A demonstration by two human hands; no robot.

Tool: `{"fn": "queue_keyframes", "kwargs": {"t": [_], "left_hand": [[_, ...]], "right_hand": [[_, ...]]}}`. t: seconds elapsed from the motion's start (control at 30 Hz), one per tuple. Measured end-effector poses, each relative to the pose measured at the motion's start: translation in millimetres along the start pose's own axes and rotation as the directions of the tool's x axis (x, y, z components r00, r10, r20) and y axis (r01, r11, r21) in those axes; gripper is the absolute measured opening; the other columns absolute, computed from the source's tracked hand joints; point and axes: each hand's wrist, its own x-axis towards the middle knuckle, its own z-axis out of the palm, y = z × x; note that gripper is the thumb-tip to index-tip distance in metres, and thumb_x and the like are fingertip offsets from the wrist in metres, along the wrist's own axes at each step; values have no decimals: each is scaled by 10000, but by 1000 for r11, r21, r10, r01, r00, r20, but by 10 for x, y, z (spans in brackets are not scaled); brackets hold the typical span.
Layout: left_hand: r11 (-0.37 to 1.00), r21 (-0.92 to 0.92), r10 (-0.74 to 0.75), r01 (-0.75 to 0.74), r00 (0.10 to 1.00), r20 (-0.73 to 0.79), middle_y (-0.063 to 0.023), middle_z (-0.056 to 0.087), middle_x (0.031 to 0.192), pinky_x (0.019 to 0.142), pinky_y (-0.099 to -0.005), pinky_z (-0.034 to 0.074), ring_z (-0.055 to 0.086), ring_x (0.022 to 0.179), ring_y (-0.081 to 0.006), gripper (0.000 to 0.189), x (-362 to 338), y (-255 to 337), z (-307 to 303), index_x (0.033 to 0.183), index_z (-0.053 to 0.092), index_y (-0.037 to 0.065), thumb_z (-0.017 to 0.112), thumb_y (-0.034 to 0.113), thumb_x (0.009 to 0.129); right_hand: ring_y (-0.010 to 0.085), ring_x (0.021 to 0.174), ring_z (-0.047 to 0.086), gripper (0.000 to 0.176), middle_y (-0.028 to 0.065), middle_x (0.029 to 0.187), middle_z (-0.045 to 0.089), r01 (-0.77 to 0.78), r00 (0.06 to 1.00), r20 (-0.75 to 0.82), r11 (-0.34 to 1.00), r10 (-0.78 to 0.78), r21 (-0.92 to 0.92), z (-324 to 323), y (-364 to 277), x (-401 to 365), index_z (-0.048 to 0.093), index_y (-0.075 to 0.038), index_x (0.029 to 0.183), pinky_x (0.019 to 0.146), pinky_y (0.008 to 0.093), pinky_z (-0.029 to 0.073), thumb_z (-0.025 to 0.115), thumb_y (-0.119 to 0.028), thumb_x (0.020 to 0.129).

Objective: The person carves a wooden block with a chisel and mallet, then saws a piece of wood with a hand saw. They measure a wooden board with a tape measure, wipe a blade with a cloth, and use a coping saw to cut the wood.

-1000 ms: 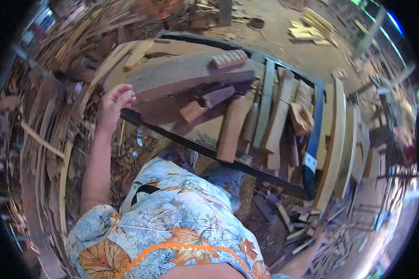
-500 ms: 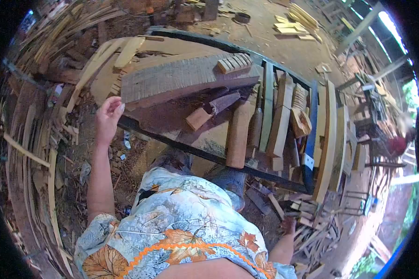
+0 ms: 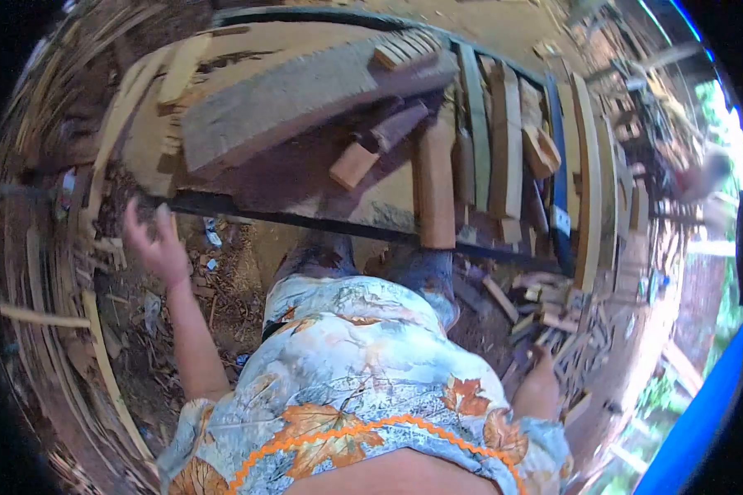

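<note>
My left hand [image 3: 157,247] is raised at the left end of the dark-framed table [image 3: 322,223], fingers apart and holding nothing. Low on the right, my right hand [image 3: 541,360] hangs beside my body near a pile of wood offcuts [image 3: 553,318]; its fingers are blurred and partly hidden. A thick grey wooden slab [image 3: 272,107] lies across the table, with a notched wood block [image 3: 407,49] on its far end. In front of the slab are a small light-brown block [image 3: 355,165] touching a darker piece [image 3: 400,124] and a rounded wooden bar [image 3: 436,186].
Several wood bars [image 3: 505,148] lie side by side at the table's right, with a hollowed wood piece [image 3: 541,153] among them. Long strips [image 3: 49,272] are heaped on the left. Scraps litter the ground. A blurred person [image 3: 702,177] is at far right.
My left hand has come away from the slab's near corner and moved left and down, fingers spreading. The view has shifted, so the table sits higher. My right hand appears farther right and higher.
</note>
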Motion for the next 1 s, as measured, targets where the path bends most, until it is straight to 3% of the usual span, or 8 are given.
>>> {"fn": "queue_keyframes", "kwargs": {"t": [0.07,0.37,0.63,0.73,0.87,0.9,0.97,1.0], "left_hand": [[968,-185,-180,168,982,-50,-128,481,1276,994,-369,383,473,1173,-242,478,-56,-447,-128,1300,445,57,634,193,883],[826,36,-549,562,818,-168,-154,504,1234,930,-362,420,510,1109,-238,432,-1138,-2248,-698,1269,453,18,609,124,879],[831,-17,-545,556,808,-224,-119,604,1061,881,-337,441,575,963,-222,358,-1201,-2514,-645,1179,544,21,624,95,838],[829,-6,-546,559,809,-218,-108,597,1059,865,-333,443,570,947,-205,352,-1111,-2402,-647,1174,547,23,627,104,842],[827,-36,-556,561,806,-204,-93,589,1048,854,-321,445,561,932,-193,347,-1095,-2436,-607,1174,545,16,630,100,848],[828,-37,-554,559,807,-202,-93,589,1048,854,-321,445,561,932,-193,347,-1107,-2411,-569,1174,545,16,630,100,848],[881,-162,-468,445,870,-155,-95,589,1067,856,-317,443,561,953,-193,340,-1136,-2378,-493,1181,540,11,621,96,862],[882,-166,-465,441,871,-159,-95,589,1067,856,-317,443,561,953,-193,340,-1138,-2412,-446,1181,540,11,621,96,862]], "right_hand": [[350,775,642,407,153,975,607,-99,995,-9,995,99,4,-38,93,-57,524,-50,1135,648,512,513,637,-296,832],[373,788,640,385,171,1002,605,-290,953,45,943,301,-162,-582,-183,-84,526,-54,1140,673,535,513,625,-277,842],[340,759,625,311,140,886,646,53,988,-127,970,-86,-238,-184,-857,-990,637,-17,1060,680,453,533,609,-253,860],[322,759,629,306,130,858,649,385,730,-465,864,-501,-325,-695,-1148,-1030,643,-9,1038,677,430,530,603,-258,865],[298,760,633,305,116,820,653,593,24,-685,562,-728,-577,-1708,-1632,-831,652,1,1008,674,400,525,594,-265,871],[212,728,619,340,85,769,637,318,152,-601,614,-785,-722,-1991,-2028,-831,641,24,1000,649,341,498,575,-289,885],[171,712,585,370,74,761,611,536,238,-609,625,-757,-568,-1583,-2941,-1377,636,22,1014,619,326,474,556,-320,899],[175,624,505,314,25,800,594,854,304,-606,492,-735,-169,-1189,-3320,-1637,639,-35,1031,564,309,434,571,-297,871]]}}
